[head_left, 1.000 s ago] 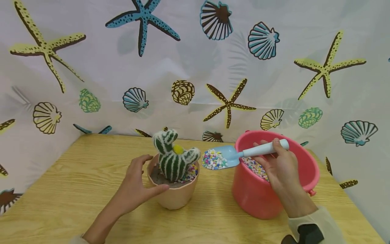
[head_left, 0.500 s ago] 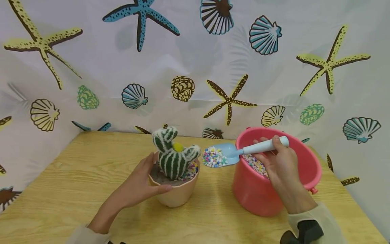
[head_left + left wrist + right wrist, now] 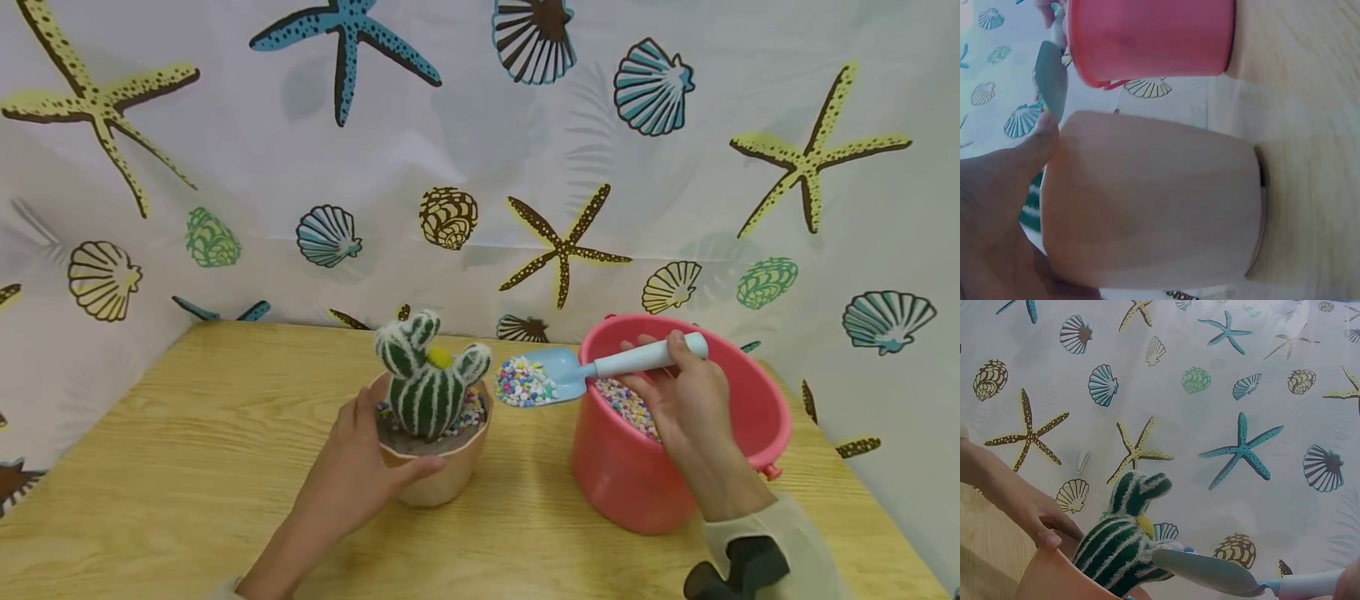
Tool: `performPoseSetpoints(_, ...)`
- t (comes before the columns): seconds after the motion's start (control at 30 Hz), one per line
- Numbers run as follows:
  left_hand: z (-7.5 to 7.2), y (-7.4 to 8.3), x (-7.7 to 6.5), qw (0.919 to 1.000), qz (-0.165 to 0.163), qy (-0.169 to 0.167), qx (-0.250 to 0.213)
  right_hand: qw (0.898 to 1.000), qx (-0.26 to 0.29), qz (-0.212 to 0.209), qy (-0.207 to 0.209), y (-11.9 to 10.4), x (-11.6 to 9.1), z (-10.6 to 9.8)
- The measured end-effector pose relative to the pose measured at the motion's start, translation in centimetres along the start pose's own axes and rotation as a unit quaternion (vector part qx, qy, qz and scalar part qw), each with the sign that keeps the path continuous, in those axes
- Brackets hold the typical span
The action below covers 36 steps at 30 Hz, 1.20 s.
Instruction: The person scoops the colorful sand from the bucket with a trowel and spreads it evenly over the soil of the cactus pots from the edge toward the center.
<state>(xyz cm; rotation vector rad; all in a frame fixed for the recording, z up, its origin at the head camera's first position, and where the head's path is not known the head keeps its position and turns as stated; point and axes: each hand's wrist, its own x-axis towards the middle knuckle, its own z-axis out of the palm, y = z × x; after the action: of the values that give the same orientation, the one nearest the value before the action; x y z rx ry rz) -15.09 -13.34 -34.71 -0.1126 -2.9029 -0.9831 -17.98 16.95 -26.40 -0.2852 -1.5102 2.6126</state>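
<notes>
A knitted green-and-white cactus (image 3: 426, 404) with a yellow tuft stands in a peach flowerpot (image 3: 442, 482), on grey soil with colored pebbles at both sides. My left hand (image 3: 352, 467) grips the pot's rim from the left, its thumb along the near side. In the left wrist view, the thumb (image 3: 1044, 128) lies at the rim. My right hand (image 3: 693, 408) holds a light blue hand shovel (image 3: 637, 359) by its handle. Multicolored pebbles (image 3: 521, 383) fill the blade, which is roughly level just right of the pot.
A pink bucket (image 3: 630, 487) stands under the right hand, with more colored pebbles (image 3: 628, 407) inside. Wooden tabletop (image 3: 187, 467) lies below everything. A white cloth (image 3: 465, 108) printed with starfish and shells hangs behind.
My left hand has closed in on the pot's rim and turned the pot, so the bare soil has swung from the left toward the front. The loaded shovel has stayed nearly still.
</notes>
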Motion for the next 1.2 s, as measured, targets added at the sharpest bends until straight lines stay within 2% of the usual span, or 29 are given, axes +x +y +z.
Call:
performPoseSetpoints(0.1, -0.6, -0.6, 0.3, 0.9995, 0.016, -0.021, -0.016, 1.0, 0.003, 0.005, 0.002, 0.0, 0.0, 0.1)
performPoseSetpoints(0.27, -1.7, -2.1, 1.4, 0.9933, 0.086, -0.052, -0.056, 1.0, 0.002, 0.01, 0.014, 0.2, 0.2, 0.4)
performPoseSetpoints(0.37, -2.0, -2.6, 1.8, 0.9899, 0.104, -0.069, -0.068, 1.0, -0.008, 0.009, 0.013, 0.3, 0.2, 0.6)
performPoseSetpoints(0.5, -2.0, -2.5, 1.8, 0.9916, 0.091, -0.074, -0.055, 1.0, -0.018, 0.006, 0.007, 0.3, 0.3, 0.8)
performPoseSetpoints(0.63, -1.6, -1.7, 1.4, 0.9963, 0.056, -0.064, -0.017, 1.0, -0.019, 0.005, 0.007, 0.3, 0.4, 0.9)
performPoseSetpoints(0.83, -0.5, -0.3, 0.7, 0.9995, 0.011, -0.02, 0.022, 1.0, -0.019, 0.009, 0.001, 0.3, 0.5, 0.8)
performPoseSetpoints(0.93, -0.1, 0.1, 0.6, 0.9995, 0.008, 0.003, 0.032, 1.0, -0.021, 0.013, -0.001, 0.3, 0.6, 0.9)
performPoseSetpoints(1.0, 0.0, 0.1, 0.5, 0.9994, 0.006, 0.008, 0.033, 1.0, -0.017, 0.015, -0.004, 0.4, 0.6, 0.9)
performPoseSetpoints(1.2, -0.7, -0.5, 0.6, 0.9996, 0.023, -0.015, 0.003, 1.0, -0.018, 0.013, -0.007, 0.5, 0.8, 1.3)
